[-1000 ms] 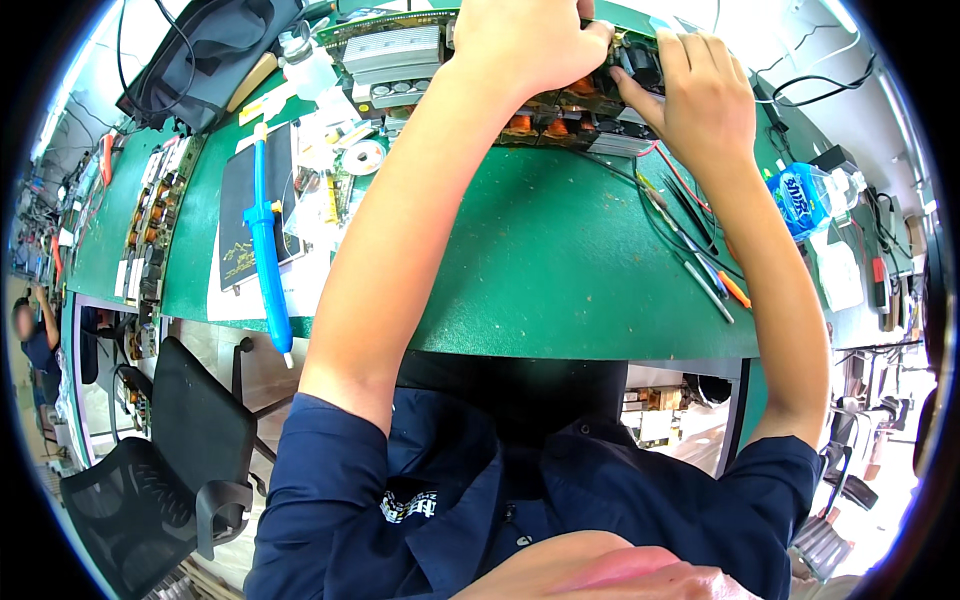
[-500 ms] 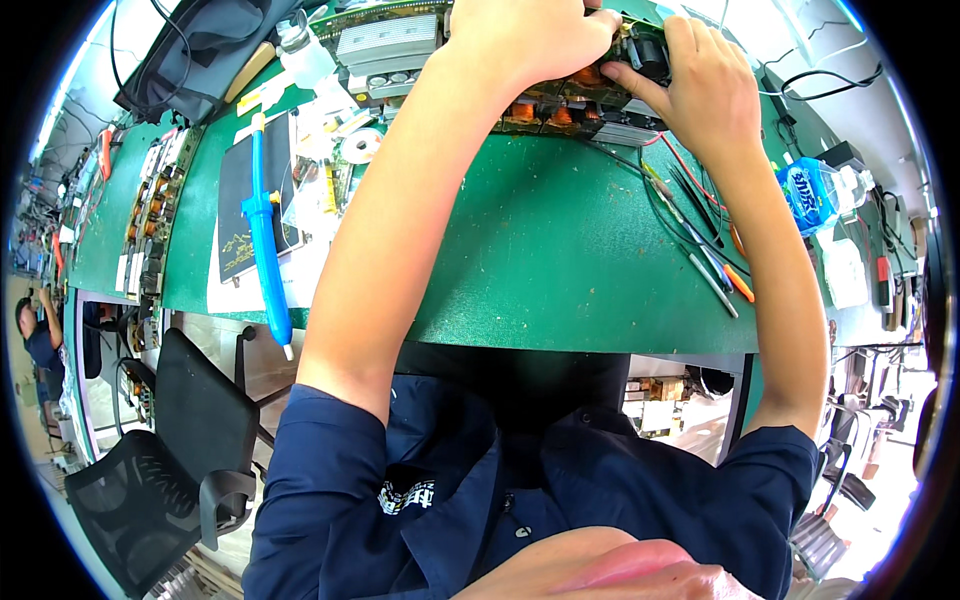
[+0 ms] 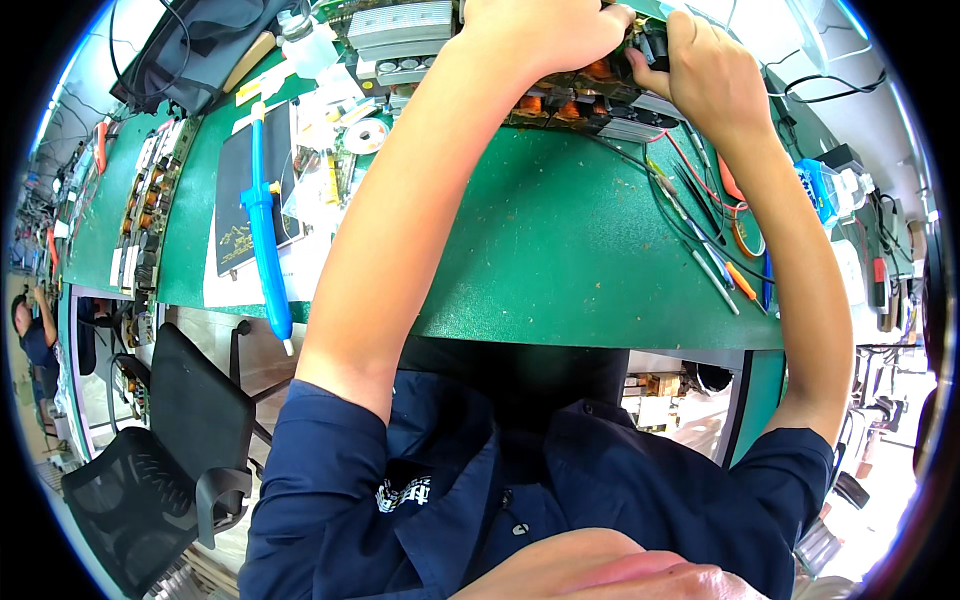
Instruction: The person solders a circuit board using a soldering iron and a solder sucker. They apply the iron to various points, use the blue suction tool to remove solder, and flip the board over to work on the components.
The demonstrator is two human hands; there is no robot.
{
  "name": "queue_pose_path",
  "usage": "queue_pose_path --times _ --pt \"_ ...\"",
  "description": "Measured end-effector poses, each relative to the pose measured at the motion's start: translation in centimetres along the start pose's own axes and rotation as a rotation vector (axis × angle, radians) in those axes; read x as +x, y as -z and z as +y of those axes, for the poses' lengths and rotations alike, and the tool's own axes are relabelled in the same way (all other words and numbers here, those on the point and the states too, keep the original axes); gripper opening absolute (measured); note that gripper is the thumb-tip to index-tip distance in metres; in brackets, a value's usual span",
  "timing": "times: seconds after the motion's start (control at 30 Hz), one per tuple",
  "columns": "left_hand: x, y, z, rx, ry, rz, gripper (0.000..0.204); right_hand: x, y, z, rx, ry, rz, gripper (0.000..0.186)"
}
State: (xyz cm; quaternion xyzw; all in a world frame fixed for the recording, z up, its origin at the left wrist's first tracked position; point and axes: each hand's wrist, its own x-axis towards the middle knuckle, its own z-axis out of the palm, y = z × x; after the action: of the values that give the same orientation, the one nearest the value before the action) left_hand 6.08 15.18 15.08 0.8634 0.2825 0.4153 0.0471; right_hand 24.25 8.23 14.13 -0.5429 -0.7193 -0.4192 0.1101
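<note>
At the far edge of the green bench both my hands are at a large circuit board (image 3: 565, 112) with copper coils, dark cylindrical parts and a grey finned heat sink (image 3: 400, 32). My left hand (image 3: 565, 35) reaches over the board, its fingers curled and its thumb pressed inward. The top of the picture cuts off part of it, so what it pinches is hidden. My right hand (image 3: 715, 75) grips the board's right end, thumb on the near side by the dark parts and fingers bent over the far side.
Left of my arm are a blue desoldering pump (image 3: 262, 220), a black notebook (image 3: 235, 190), a white tape roll (image 3: 365, 136) and a clear jar (image 3: 305, 45). Test leads and pens (image 3: 715, 270) lie at right, near a blue-labelled bottle (image 3: 818, 190). Another board (image 3: 150, 210) sits far left.
My right hand has shifted slightly right, with its forearm swinging outward. My left hand stays over the board, a little further right. The view has shifted slightly.
</note>
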Motion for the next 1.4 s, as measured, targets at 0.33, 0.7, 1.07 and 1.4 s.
queue_pose_path --times 0.33,0.7,1.07,1.4 --pt "0.0 0.3 0.0 0.014 0.002 -0.019 0.022 0.5 -0.2 0.3 0.042 0.024 -0.038 0.042" --pt "-0.2 0.1 -0.2 0.015 -0.026 0.013 0.023 -0.2 -1.5 1.1 -0.048 -0.047 -0.179 0.053" --pt "-0.4 0.8 0.7 0.037 -0.027 -0.025 0.031 -5.1 4.5 -0.4 0.21 -0.007 0.074 0.05" --pt "0.1 1.0 2.1 0.075 0.052 -0.072 0.032 -6.7 5.0 0.9 0.095 -0.09 0.214 0.04"
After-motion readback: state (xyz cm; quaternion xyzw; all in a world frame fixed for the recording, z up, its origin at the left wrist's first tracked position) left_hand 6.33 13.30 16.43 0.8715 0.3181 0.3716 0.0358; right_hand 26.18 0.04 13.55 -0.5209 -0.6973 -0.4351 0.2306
